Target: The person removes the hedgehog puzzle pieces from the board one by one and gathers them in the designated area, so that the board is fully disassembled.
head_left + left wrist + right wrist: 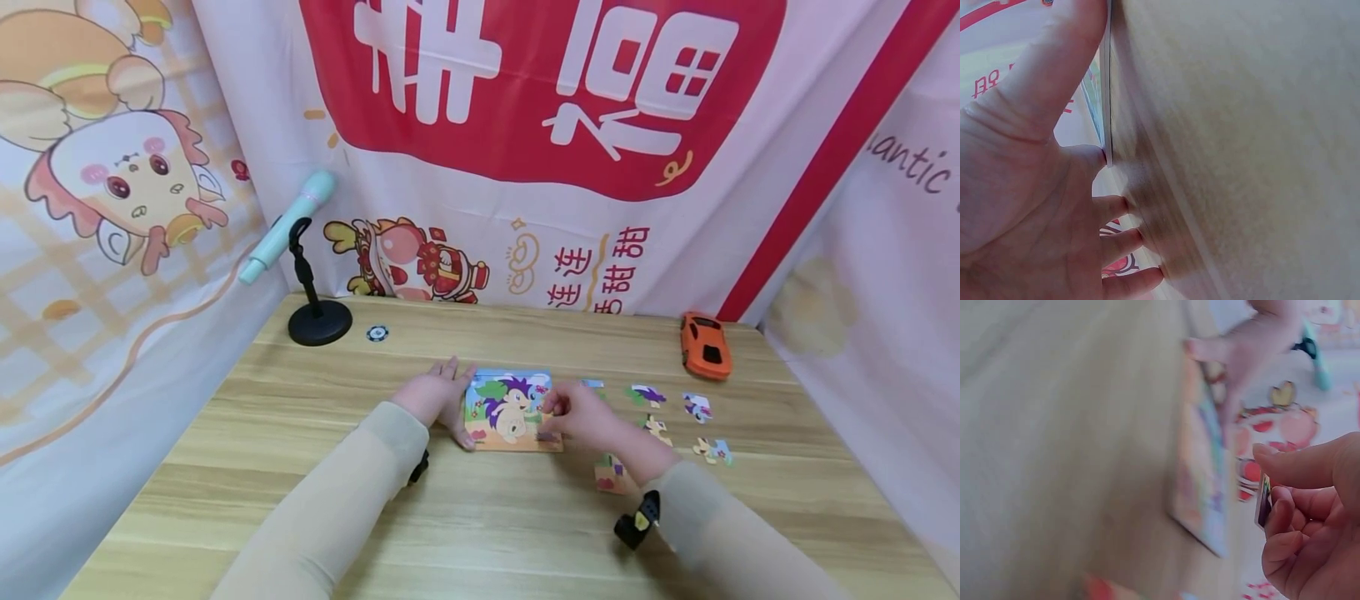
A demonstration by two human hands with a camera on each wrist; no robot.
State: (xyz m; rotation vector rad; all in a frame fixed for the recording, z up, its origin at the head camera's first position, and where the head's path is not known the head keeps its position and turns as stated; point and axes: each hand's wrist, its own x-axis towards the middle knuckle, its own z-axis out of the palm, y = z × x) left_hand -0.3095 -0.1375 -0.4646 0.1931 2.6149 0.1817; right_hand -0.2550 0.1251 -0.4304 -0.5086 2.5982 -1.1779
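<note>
A picture puzzle board [513, 408] showing a purple-haired cartoon hedgehog lies flat on the table. My left hand [442, 400] rests along its left side, fingers extended and the thumb near the lower left corner. In the left wrist view, the thumb and index fingertip touch the board's thin edge [1108, 125]. Over the board's right part is my right hand [581, 408]. Between its thumb and fingers it pinches a small puzzle piece [1263, 503], held above the table in the right wrist view. The picture on that piece is mostly hidden.
Several loose puzzle pieces [697, 407] lie to the right of the board, one [613, 477] beneath the right forearm. Farther back are an orange toy car [705, 347], a round chip [377, 333] and a black stand [320, 322] with a mint microphone [288, 225]. Printed curtains border the wooden table.
</note>
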